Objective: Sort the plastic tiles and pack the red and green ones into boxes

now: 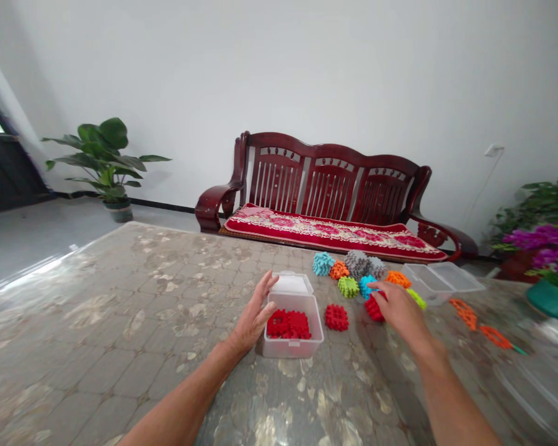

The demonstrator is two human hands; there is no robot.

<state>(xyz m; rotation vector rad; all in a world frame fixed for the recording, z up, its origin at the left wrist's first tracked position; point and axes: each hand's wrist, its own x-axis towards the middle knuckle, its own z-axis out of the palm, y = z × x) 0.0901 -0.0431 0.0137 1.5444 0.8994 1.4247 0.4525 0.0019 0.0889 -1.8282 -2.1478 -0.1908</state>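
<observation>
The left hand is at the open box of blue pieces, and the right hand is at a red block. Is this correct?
No: the head view shows red pieces in the open box, not blue. The rest is right.

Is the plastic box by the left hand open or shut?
Open: its lid is swung back beyond the far rim, and the red pieces inside the box show through the uncovered top.

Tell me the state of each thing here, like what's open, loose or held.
Front box: open, holding red pieces
Its lid: tipped back, open
Left hand: open, beside front box
Right hand: at a red block, grip firmness unclear
Second red block: resting on the table
Back box: appears open
Far-right container: state unclear
</observation>
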